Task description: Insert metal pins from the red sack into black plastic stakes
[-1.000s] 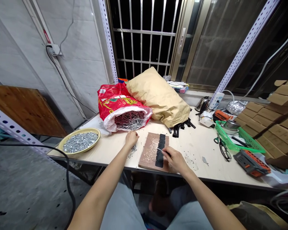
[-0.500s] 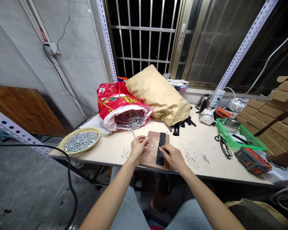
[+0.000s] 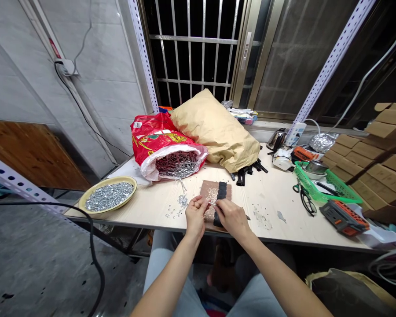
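My left hand [image 3: 196, 214] and my right hand [image 3: 231, 218] meet over a brown board [image 3: 207, 186] near the table's front edge. Between their pinched fingertips runs a thin metal rod [image 3: 212, 204]. Anything smaller in the left fingers is too tiny to make out. A dark tip [image 3: 248, 217] shows beyond the right hand's outer side; what it belongs to is hidden. Black flat pieces [image 3: 222, 190] lie in a row along the board, partly covered by my right hand. Left of the board, small shiny metal pieces [image 3: 182, 200] are scattered on the wood.
A yellow bowl [image 3: 82, 203] of small metal pieces stands at left. Behind are a red bag [image 3: 152, 136] of thin metal rods and a tan sack [image 3: 214, 127] beside black parts [image 3: 241, 177]. At right are scissors [image 3: 297, 188], a green basket [image 3: 345, 193] and cardboard boxes [image 3: 379, 176].
My hands have come together over the board, the left moving right. A thin rod now shows between them. The shiny pieces left of the board are more exposed. The view has shifted slightly.
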`<move>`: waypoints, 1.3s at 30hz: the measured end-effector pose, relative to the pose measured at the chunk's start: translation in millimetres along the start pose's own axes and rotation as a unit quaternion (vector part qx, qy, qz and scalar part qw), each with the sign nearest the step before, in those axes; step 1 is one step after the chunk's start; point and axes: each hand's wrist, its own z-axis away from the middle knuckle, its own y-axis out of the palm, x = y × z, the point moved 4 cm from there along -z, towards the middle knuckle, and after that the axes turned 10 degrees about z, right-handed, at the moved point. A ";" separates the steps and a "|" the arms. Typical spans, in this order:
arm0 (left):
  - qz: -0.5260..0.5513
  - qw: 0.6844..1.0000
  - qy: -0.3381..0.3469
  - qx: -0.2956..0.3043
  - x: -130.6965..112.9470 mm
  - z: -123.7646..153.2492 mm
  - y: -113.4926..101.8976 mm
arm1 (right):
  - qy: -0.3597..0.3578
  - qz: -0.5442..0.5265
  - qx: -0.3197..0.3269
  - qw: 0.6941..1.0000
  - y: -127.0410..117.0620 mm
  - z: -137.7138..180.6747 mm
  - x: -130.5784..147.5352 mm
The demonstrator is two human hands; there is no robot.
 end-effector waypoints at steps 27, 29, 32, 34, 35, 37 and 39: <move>-0.117 0.987 0.073 0.080 -6.8 6.8 7.6 | 0.015 -0.152 0.037 0.988 2.9 2.3 -13.1; -0.123 0.986 0.065 0.096 -8.4 7.5 9.8 | 0.024 -0.196 0.077 0.977 6.1 4.1 -14.1; -0.129 0.982 0.047 0.129 -11.4 7.5 13.7 | 0.030 -0.249 0.125 0.960 11.7 0.4 -22.7; -0.134 0.980 0.048 0.136 -13.7 6.3 14.1 | 0.035 -0.202 0.104 0.973 13.8 -8.9 -37.2; -0.138 0.980 0.053 0.133 -14.8 5.4 13.3 | 0.043 -0.154 0.085 0.984 15.1 -14.7 -46.4; -0.148 0.979 0.060 0.123 -16.5 3.8 9.9 | 0.058 -0.043 0.063 0.995 20.3 -24.6 -63.8; -0.157 0.979 0.055 0.118 -17.7 3.1 5.4 | 0.041 0.039 0.076 0.996 29.8 -28.4 -72.9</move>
